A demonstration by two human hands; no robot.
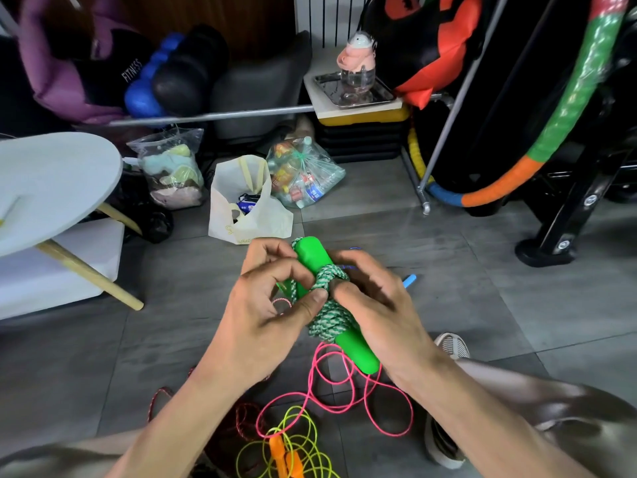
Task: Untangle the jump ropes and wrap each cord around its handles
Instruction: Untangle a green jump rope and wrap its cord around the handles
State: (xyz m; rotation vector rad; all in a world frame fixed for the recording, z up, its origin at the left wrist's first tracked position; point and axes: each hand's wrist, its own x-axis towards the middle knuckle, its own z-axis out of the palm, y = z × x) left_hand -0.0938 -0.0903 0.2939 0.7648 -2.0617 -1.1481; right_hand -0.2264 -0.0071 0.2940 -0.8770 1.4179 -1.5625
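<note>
Both hands hold a pair of bright green handles (pixel 355 350) side by side, with a green-and-white braided cord (pixel 329 315) wound around their middle. My left hand (pixel 272 305) pinches the cord with thumb and fingers at the top of the winding. My right hand (pixel 375 301) grips the handles from the right. Below on the floor lie a loose pink cord (pixel 344 391), a yellow cord (pixel 293 439) with orange handles (pixel 286 457), and a dark red braided cord (pixel 241 419). A blue handle tip (pixel 410 280) pokes out behind my right hand.
A white round table (pixel 51 181) stands at the left with wooden legs. Plastic bags (pixel 248 201) sit ahead on the grey tiled floor. A black metal stand base (pixel 548 250) and a multicoloured hoop (pixel 510 177) are at the right. My shoe (pixel 451 345) is by my right wrist.
</note>
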